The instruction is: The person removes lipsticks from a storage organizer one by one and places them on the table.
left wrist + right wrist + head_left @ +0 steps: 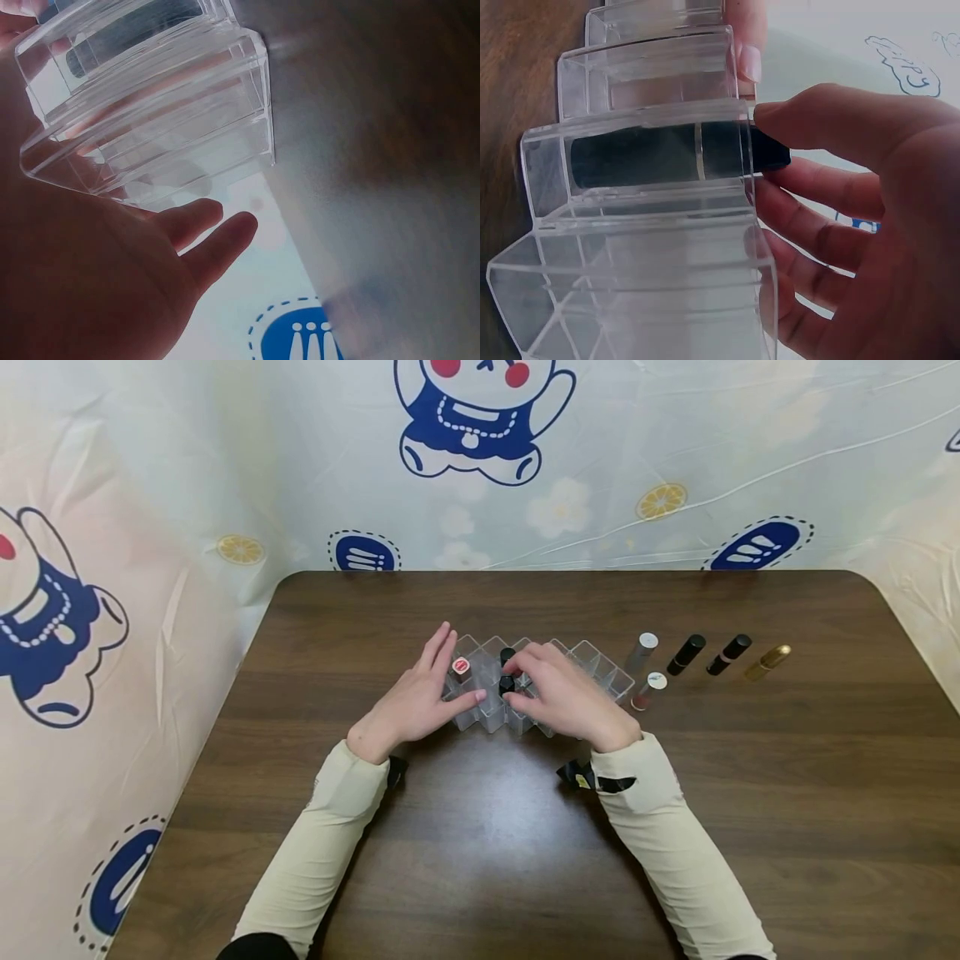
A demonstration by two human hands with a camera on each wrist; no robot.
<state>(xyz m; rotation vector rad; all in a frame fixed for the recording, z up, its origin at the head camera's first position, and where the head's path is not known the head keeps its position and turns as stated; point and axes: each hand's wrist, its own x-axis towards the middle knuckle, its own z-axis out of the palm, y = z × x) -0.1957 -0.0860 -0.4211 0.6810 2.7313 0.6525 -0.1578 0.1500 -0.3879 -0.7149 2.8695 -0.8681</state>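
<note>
A clear lipstick organizer (603,670) with zigzag compartments stands on the table between both hands. My right hand (572,697) pinches the top of a black lipstick tube (637,156) between thumb and index finger. Most of that tube sits upright inside a front compartment, its cap sticking out above the rim. At the organizer's left end is my left hand (411,703), fingers stretched along its side and thumb over the front, gripping no lipstick. Behind the pinched tube, a second black tube (507,655) occupies a compartment. A lipstick with a red-marked top (461,667) stands in the left end.
Right of the organizer stand a grey-capped tube (643,649), a white-capped tube (651,690), a black tube (686,654), a black tube with a light band (729,654) and a gold tube (768,662). A printed curtain (585,452) hangs behind the brown table (495,877).
</note>
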